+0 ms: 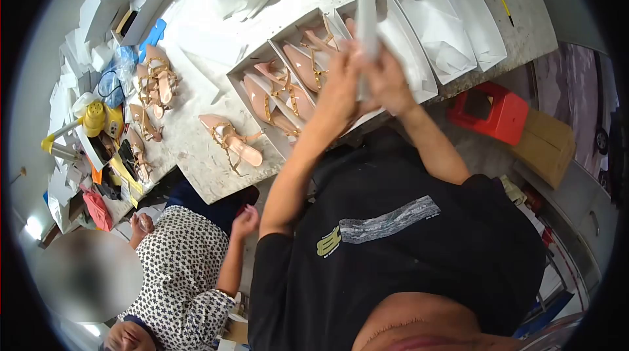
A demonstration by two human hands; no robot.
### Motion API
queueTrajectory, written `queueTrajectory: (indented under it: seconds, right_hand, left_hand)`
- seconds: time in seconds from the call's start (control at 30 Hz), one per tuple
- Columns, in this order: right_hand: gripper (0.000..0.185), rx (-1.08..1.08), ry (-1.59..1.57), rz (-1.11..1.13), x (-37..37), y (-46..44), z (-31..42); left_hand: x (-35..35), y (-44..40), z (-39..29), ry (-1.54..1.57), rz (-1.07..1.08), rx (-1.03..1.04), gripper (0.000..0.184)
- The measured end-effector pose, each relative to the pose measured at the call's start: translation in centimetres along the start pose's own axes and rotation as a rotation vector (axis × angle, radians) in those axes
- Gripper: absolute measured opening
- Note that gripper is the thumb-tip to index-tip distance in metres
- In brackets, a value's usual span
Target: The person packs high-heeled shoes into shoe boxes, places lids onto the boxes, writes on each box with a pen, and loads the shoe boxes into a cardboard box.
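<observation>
Bringing our 2 hands together over a row of white boxes [407,0], we have a long white strip [367,10] between them, its upper part reaching beyond our fingers. Our left hand [341,82] and our right hand [391,82] meet around its lower end; blur hides the fingers, so we cannot tell whether either grip is clenched on it or released. The 2 leftmost boxes hold pink shoes [303,66] with studded straps, while white paper [452,56] lies crumpled in a box to our right. On the bench [209,182], more shoes lie just beside the leftmost box. Farther left, others cluster near a yellow lamp [95,118]. Across from us, 1 yellow pen [504,7] lies at the right.
</observation>
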State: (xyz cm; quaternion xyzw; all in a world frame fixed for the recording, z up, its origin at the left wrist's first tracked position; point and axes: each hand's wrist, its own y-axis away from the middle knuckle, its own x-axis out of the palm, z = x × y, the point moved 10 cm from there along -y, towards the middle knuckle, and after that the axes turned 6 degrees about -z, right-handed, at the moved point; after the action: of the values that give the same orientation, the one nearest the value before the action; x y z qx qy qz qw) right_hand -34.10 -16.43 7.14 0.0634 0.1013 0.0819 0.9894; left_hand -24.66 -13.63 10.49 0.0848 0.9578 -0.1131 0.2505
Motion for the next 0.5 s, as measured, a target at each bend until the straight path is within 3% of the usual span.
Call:
queueTrajectory:
  seconds: [0.03, 0.07, 0.13, 0.17, 0.2, 0.23, 0.27, 0.3, 0.33, 0.37, 0.4, 0.47, 0.5]
  right_hand:
    - [0.056, 0.141, -0.040, -0.153, -3.3, -0.7, 1.2]
    - [0.052, -0.054, 0.114, -0.180, -6.6, -1.3, 1.3]
    - [0.058, 0.138, 0.055, -0.214, -10.7, -2.0, -2.2]
    - [0.063, 0.192, 0.221, -0.160, -11.8, -2.0, -3.4]
    - [0.065, 0.088, 0.520, -0.124, -12.7, -2.0, -5.4]
    - [0.064, 0.049, 0.698, -0.100, -12.5, -1.8, -7.6]
    - [0.056, -0.024, 0.754, -0.098, -12.2, -1.2, -11.1]
    - [0.054, 0.162, 0.757, -0.016, -10.9, -1.6, -12.7]
    - [0.052, 0.336, 0.763, 0.056, -9.9, -0.7, -13.4]
    - [0.050, 0.524, 0.770, 0.129, -9.1, 0.4, -14.5]
    - [0.050, 0.418, 0.778, 0.143, -8.4, 0.2, -14.1]
    - [0.048, 0.229, 0.799, 0.156, -7.3, 0.5, -14.6]
    - [0.049, 0.196, 0.714, 0.164, -6.6, 0.1, -14.7]
  left_hand:
    - [0.4, -1.1, 0.1, 0.048, 0.026, -0.045, 0.068]
    - [0.7, -2.0, 0.8, 0.093, 0.040, -0.098, 0.066]
    - [-2.2, -1.8, 3.4, 0.087, -0.106, -0.161, 0.061]
    - [-4.4, -0.9, 4.7, 0.061, -0.184, -0.193, 0.059]
    - [-8.0, -0.3, 5.6, -0.094, -0.328, -0.145, 0.053]
    - [-11.6, 2.1, 10.3, -0.254, -0.497, -0.231, 0.045]
    - [-17.2, 3.4, 11.8, -0.363, -0.738, -0.250, 0.033]
    - [-22.0, 6.4, 17.1, -0.617, -0.880, -0.319, 0.025]
    - [-26.6, 8.9, 19.7, -0.873, -0.880, -0.282, 0.027]
    - [-31.8, 14.0, 27.0, -0.753, -0.976, -0.606, 0.037]
    - [-35.5, 19.2, 32.7, -0.895, -1.201, -0.905, 0.041]
    - [-39.2, 25.2, 39.4, -0.567, -1.408, -1.208, 0.048]
    - [-38.8, 25.3, 42.7, -0.115, -1.359, -1.169, 0.054]
